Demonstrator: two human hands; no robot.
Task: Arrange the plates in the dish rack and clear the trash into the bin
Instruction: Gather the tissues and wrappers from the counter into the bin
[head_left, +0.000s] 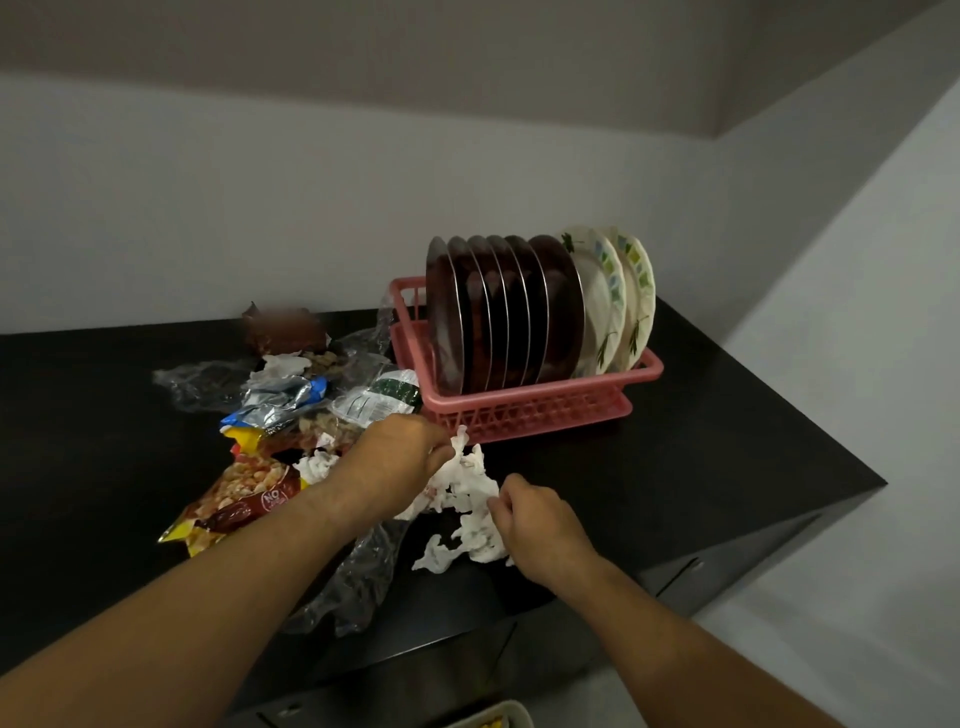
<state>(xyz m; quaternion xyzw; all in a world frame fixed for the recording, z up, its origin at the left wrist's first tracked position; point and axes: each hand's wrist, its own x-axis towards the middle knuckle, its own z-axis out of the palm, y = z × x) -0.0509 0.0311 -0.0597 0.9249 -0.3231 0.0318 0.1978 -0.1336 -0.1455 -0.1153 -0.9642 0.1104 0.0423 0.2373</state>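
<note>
Plates (511, 312) racked, we gather the tissue (470, 496).
Head view: our left hand (400, 457) and right hand (540, 525) both pinch it on the counter (701, 467), beside the rack (524, 410); we should ball it tight so no shreds drop.
</note>
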